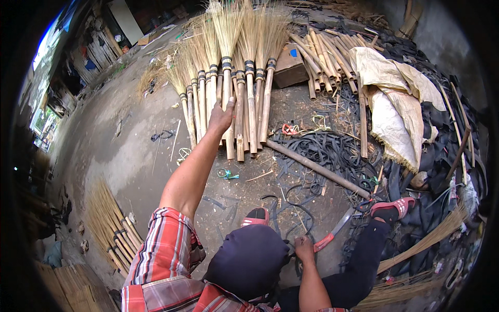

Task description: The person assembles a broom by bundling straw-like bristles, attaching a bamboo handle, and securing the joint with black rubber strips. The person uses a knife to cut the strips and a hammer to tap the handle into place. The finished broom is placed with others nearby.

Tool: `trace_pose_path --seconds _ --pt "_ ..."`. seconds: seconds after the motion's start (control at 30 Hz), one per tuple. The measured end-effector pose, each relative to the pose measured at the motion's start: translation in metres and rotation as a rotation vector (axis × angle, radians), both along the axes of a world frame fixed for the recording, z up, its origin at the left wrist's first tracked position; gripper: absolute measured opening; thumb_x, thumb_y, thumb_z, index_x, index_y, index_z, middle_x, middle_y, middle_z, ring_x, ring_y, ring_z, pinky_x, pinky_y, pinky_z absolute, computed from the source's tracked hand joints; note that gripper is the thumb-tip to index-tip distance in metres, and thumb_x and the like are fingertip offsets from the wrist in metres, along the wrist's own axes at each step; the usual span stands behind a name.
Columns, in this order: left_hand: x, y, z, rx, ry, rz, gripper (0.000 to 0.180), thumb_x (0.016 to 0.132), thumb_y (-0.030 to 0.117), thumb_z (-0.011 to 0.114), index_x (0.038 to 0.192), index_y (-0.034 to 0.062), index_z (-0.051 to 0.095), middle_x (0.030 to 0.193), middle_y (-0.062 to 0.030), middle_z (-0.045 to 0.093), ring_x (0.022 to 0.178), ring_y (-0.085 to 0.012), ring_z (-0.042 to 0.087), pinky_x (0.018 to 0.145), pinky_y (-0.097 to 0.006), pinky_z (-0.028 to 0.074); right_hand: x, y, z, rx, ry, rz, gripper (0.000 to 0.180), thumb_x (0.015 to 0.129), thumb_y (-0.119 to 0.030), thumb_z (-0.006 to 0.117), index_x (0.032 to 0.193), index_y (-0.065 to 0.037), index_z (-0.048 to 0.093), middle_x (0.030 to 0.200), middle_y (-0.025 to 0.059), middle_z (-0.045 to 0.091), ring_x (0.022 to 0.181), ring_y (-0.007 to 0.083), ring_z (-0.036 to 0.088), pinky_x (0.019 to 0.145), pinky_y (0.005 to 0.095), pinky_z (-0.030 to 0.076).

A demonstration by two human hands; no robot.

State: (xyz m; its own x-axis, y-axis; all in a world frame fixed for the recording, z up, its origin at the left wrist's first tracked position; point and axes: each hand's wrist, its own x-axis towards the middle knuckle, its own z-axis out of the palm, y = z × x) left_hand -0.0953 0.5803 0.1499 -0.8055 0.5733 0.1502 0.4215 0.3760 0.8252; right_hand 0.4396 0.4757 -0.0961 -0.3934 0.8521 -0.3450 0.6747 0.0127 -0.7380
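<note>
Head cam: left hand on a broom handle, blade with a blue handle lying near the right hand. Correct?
Not quite: the blade's handle is red, not blue, as the head view shows. The rest holds: the left hand is on a broom handle, and the blade lies near the right hand.

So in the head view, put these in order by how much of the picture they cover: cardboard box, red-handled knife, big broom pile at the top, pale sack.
1. Broom pile
2. Pale sack
3. Cardboard box, partly hidden
4. Red-handled knife, long but thin
</note>
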Motion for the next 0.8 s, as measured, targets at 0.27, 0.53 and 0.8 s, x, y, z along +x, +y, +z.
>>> trace_pose_path --seconds 0.27,0.53,0.8 --pt "0.175 -0.039 0.009 -0.573 -0.293 -0.862 0.082 0.1 0.067 0.059 0.145 -0.0012 0.056 0.13 -0.0182 0.068 0.117 -0.025 0.066 0.095 -0.038 0.055 0.012 0.0 -0.003 0.057 0.04 -0.005 0.037 0.099 -0.033 0.065 0.099 0.003 0.071 0.081 0.0173 0.074 0.074 0.0288 0.074 0.071 0.0427 0.056" --pt "0.275 -0.027 0.155 -0.515 0.117 -1.284 0.074 0.101 0.061 0.062 0.144 0.0004 0.059 0.133 -0.0193 0.069 0.12 -0.0284 0.066 0.099 -0.04 0.054 0.008 0.016 0.064 -0.086 0.298 -0.194 0.033 0.103 -0.03 0.064 0.1 0.002 0.067 0.076 0.0047 0.068 0.065 0.0133 0.066 0.062 0.0315 0.052" --pt "0.341 -0.012 0.123 -0.712 0.243 -1.343 0.07 0.102 0.056 0.064 0.143 -0.0011 0.059 0.136 -0.0222 0.068 0.125 -0.0324 0.066 0.104 -0.042 0.053 0.152 0.025 0.201 0.104 0.818 -0.597 0.025 0.108 -0.025 0.061 0.109 0.0 0.064 0.086 0.002 0.063 0.07 0.0082 0.061 0.065 0.0265 0.051"
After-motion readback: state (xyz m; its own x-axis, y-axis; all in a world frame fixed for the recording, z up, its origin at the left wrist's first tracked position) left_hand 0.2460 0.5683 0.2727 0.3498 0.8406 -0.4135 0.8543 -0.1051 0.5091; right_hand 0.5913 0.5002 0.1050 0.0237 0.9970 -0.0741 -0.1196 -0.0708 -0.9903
